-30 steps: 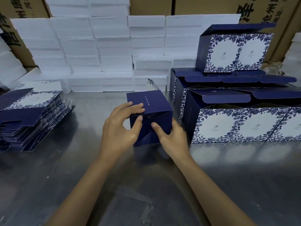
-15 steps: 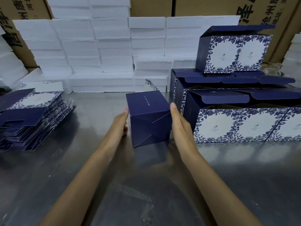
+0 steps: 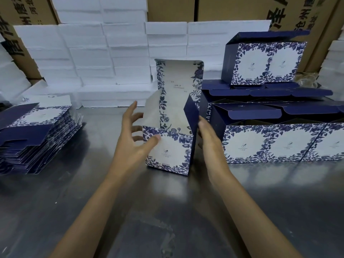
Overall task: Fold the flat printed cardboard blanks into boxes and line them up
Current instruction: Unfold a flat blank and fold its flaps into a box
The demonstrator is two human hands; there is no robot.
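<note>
Navy box [image 3: 168, 151] with white panels framed in blue floral print; left of it, flat blanks [image 3: 35, 135] in the same navy and floral white; right of it, matching folded boxes [image 3: 275, 144]; behind, plain white foam blocks [image 3: 89, 58] against brown cartons [image 3: 171, 8]; beneath, dull grey metal surface [image 3: 111, 211].

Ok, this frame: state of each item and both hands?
Box in hand: upright, lid up, open.
Left hand: fingers spread, thumb on box front.
Right hand: flat against box side.
Flat blanks: stacked, unfolded.
Finished boxes: lined up, lids open.
</note>
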